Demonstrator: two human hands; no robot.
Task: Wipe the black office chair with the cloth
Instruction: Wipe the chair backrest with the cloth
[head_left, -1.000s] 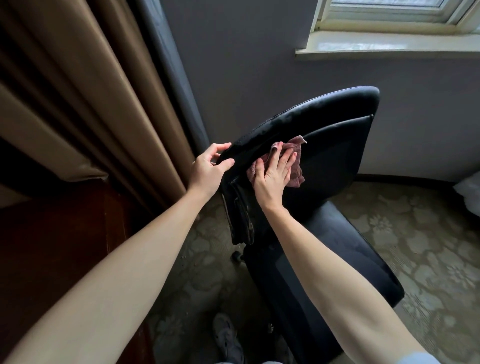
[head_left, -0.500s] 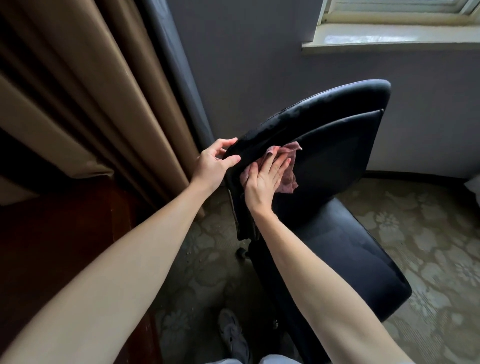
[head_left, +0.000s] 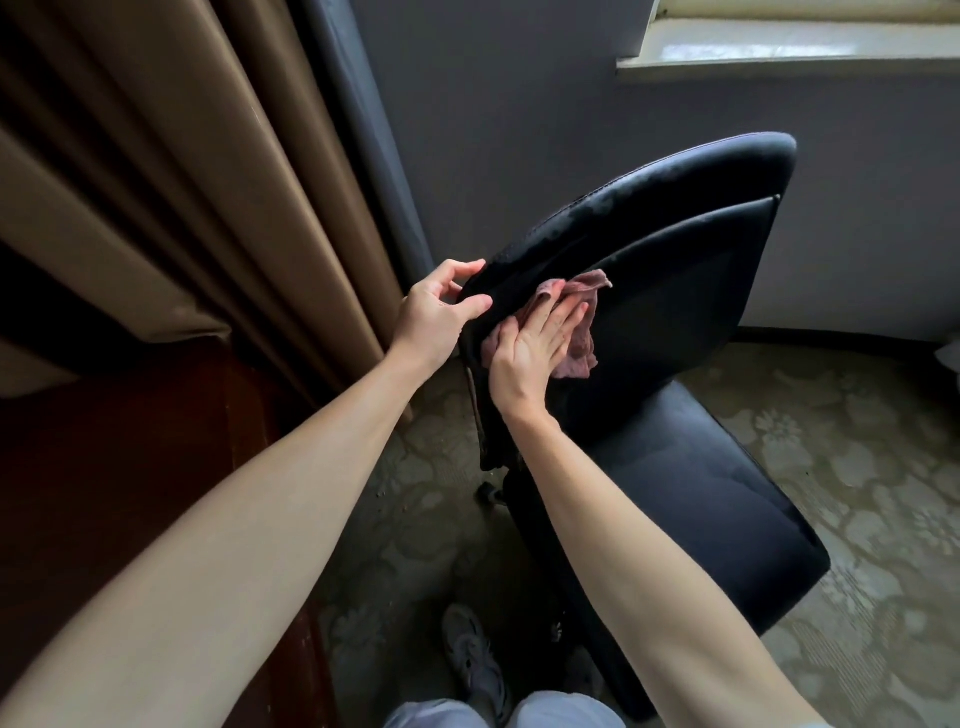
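Note:
The black office chair (head_left: 691, 270) stands in front of me, its backrest leaning away toward the wall and its seat (head_left: 691, 509) lower right. My left hand (head_left: 436, 317) grips the near left edge of the backrest, thumb in front and fingers curled behind it. A crumpled pink cloth (head_left: 579, 332) lies against the front of the backrest, close to that edge. My right hand (head_left: 535, 353) presses flat on the cloth with straight fingers. Part of the cloth is hidden under the palm. Wet-looking smears show along the top rim of the backrest.
Brown curtains (head_left: 171, 197) hang at the left, with a dark wooden surface (head_left: 104, 467) below them. A grey wall and a window sill (head_left: 779, 62) lie behind the chair. Patterned carpet (head_left: 857, 447) covers the floor. My shoe (head_left: 475, 660) is by the chair base.
My right hand has slid the cloth down and to the left on the backrest, toward the edge held by my left hand. The left hand keeps its grip.

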